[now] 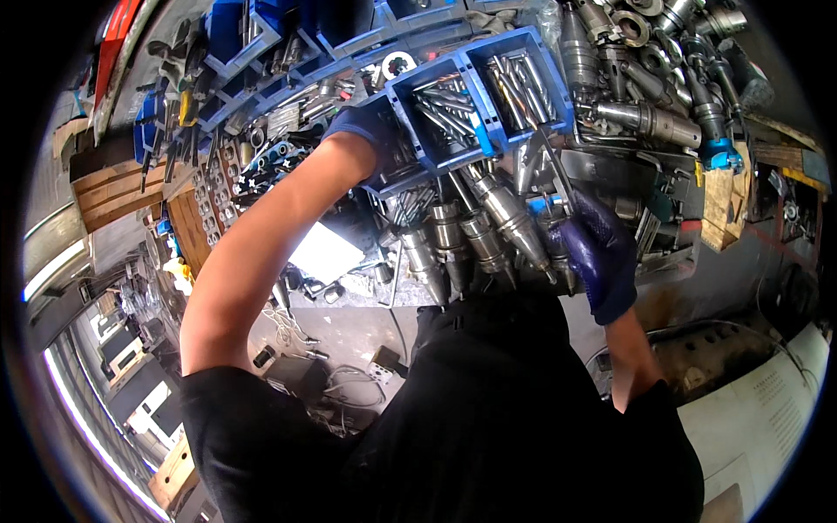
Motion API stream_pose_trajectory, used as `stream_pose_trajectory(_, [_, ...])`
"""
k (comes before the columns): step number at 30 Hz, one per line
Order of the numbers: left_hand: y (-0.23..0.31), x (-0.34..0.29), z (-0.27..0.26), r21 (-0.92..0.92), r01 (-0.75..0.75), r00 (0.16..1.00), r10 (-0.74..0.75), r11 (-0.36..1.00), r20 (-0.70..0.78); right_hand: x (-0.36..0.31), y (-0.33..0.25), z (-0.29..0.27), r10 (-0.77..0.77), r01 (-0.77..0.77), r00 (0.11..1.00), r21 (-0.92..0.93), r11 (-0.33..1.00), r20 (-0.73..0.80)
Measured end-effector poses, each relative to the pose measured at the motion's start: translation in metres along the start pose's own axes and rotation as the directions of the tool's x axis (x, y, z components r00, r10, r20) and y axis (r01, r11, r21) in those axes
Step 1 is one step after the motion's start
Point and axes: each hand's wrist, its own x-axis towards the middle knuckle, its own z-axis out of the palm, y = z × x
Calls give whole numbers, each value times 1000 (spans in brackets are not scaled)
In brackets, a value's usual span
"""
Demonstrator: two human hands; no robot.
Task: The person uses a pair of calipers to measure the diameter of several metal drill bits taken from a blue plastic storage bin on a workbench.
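Observation:
My left hand [359, 132], in a dark blue glove, reaches into the leftmost of three blue bins [403, 185]. Its fingers are hidden among the metal pieces there, so its grip does not show. In a shiny purple-blue glove, my right hand [597, 257] is closed around a long grey metal tool with flat pointed jaws, which looks like a caliper [559, 173]. The jaws point up toward the right bin. Drill bits and cutters [446, 112] fill the middle bin, and more drill bits [521, 91] lie in the right one.
Several tapered tool holders [510, 218] lie in front of the bins, along the bench's near edge. More holders [649, 122] crowd the right side. A white sheet [326, 253] lies below my left forearm. Blue racks [248, 39] stand behind, and a wooden block [724, 205] is at right.

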Motion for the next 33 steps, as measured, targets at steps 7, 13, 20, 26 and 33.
stream_pose_trajectory(7, [4, -17, 11, 165, -77, 995, 86, 983, -45, 7, 4, 7, -29, 30, 999, -17, 999, 20])
stream_pose_trajectory(13, [-2, -37, 6, 110, -142, 986, 150, 984, -70, 10, 6, 17, -20, 20, 998, -6, 1000, 52])
stream_pose_trajectory(20, [-28, -53, 20, -248, -149, 981, 112, 957, -158, 8, 7, 21, -55, 59, 994, -43, 997, 94])
stream_pose_trajectory(26, [-19, -71, 42, -711, -187, 923, -126, 678, -363, 8, -2, 24, 23, -16, 997, -103, 995, 72])
stream_pose_trajectory(33, [16, -53, 153, -907, -418, 782, -527, -49, -332, 8, 4, 31, -36, 40, 997, -62, 997, 64])
